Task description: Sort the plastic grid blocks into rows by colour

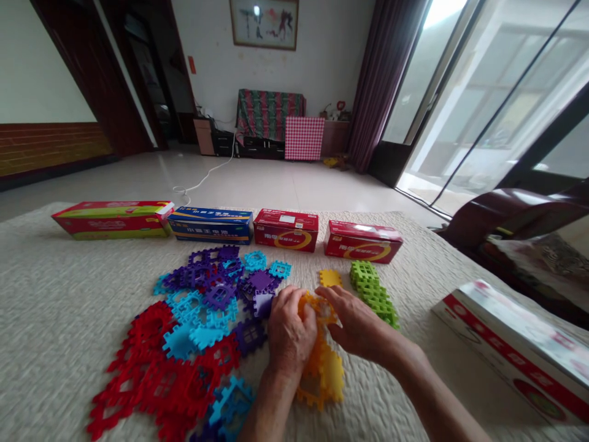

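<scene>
My left hand [293, 331] is closed around the left side of some yellow interlocking building tiles [326, 310], thumb lying over them. From the right, my right hand [356, 325] grips the same tiles, its fingers on the far edge and its thumb nearer me. Parts of these tiles are hidden by my fingers. More yellow tiles [332, 374] lie below, between my forearms. One single yellow tile [330, 278] rests flat just beyond my hands. To the right a row of green tiles [375, 294] stands stacked and leaning.
Left of my hands lie heaps of red tiles [161, 387], light-blue tiles [184, 307] and purple tiles [221, 291]. Behind them stand a red-green box [115, 220], a blue box [211, 226] and two red boxes [286, 231]. A white-red box [515, 356] sits at right on the quilted cover.
</scene>
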Tool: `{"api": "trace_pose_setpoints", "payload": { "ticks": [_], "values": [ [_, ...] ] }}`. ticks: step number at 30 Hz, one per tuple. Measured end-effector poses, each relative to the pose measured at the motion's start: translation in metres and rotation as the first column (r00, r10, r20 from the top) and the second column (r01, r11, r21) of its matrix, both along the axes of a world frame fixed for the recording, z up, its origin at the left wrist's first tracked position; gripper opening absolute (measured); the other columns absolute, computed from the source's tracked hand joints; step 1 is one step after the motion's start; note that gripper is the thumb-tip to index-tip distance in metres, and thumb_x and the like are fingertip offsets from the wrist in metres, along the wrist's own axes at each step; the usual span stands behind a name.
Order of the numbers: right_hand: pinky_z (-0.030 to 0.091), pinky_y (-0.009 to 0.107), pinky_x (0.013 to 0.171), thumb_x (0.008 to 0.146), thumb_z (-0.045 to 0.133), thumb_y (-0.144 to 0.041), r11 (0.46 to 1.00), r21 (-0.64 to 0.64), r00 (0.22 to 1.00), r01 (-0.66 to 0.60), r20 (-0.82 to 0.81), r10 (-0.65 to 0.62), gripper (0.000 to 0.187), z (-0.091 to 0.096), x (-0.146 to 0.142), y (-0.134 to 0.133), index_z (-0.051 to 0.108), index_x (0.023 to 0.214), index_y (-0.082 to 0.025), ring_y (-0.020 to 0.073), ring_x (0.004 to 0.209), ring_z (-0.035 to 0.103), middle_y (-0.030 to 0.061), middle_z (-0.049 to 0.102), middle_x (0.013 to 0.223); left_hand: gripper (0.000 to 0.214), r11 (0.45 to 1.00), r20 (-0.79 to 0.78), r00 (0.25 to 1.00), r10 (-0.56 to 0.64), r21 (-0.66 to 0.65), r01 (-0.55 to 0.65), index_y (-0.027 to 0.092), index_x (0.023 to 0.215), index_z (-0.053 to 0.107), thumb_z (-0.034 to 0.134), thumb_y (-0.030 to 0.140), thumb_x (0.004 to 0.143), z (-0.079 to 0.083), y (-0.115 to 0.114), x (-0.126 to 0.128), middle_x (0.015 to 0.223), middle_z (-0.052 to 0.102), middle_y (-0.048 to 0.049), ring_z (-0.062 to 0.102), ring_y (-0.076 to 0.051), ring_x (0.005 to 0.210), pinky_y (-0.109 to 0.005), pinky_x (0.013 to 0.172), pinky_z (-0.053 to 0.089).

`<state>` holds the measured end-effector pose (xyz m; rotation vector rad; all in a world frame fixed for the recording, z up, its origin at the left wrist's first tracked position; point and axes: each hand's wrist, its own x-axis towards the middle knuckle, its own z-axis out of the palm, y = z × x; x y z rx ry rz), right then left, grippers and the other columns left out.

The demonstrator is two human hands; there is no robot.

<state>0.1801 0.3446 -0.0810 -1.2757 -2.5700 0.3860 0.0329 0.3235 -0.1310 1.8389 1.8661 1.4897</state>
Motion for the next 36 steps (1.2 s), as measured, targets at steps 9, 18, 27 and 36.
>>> {"api": "trace_pose_setpoints", "payload": {
  "ticks": [9, 18, 27, 36],
  "values": [
    [0.046, 0.034, 0.088, 0.069, 0.058, -0.008, 0.998, -0.04, 0.994, 0.041, 0.104, -0.037, 0.041, 0.007, 0.004, -0.007, 0.058, 0.109, -0.019, 0.0218, 0.1, 0.057, 0.0089, 0.061, 0.106, 0.023, 1.0, -0.023, 1.0, 0.002, -0.022, -0.002, 0.016, 0.093, 0.067, 0.048, 0.012, 0.081, 0.001, 0.001, 0.001, 0.101, 0.068, -0.0092, 0.062, -0.023, 0.1, -0.038, 0.094, 0.049],
    [0.043, 0.034, 0.088, 0.071, 0.057, -0.006, 0.987, 0.099, 0.987, 0.127, 0.087, -0.136, 0.053, 0.014, 0.019, 0.024, 0.054, 0.123, -0.017, 0.0227, 0.104, 0.057, 0.0111, 0.061, 0.115, 0.024, 1.0, 0.009, 1.0, -0.001, -0.031, 0.001, 0.015, 0.095, 0.067, 0.047, 0.012, 0.081, 0.002, 0.0, 0.001, 0.101, 0.069, -0.0092, 0.062, -0.022, 0.099, -0.038, 0.093, 0.049],
    [0.034, 0.044, 0.093, 0.072, 0.059, -0.01, 0.957, 0.247, 0.959, 0.151, 0.2, -0.203, 0.047, 0.019, 0.001, 0.057, 0.059, 0.118, -0.017, 0.0285, 0.109, 0.053, 0.0122, 0.065, 0.111, 0.027, 1.0, 0.044, 0.999, -0.009, -0.016, 0.01, 0.015, 0.099, 0.066, 0.046, 0.012, 0.082, 0.001, -0.001, 0.001, 0.103, 0.068, -0.0104, 0.062, -0.023, 0.101, -0.039, 0.094, 0.049],
    [0.048, 0.033, 0.084, 0.084, 0.045, -0.011, 0.987, 0.141, 0.975, 0.073, -0.219, -0.041, 0.036, 0.013, -0.008, 0.017, 0.056, 0.118, -0.019, 0.0174, 0.095, 0.063, 0.0079, 0.065, 0.111, 0.031, 0.999, 0.145, 0.988, 0.045, -0.013, -0.043, 0.012, 0.106, 0.064, 0.047, 0.015, 0.081, 0.004, 0.001, -0.001, 0.106, 0.069, -0.0128, 0.064, -0.024, 0.101, -0.039, 0.092, 0.052]
  ]
}}
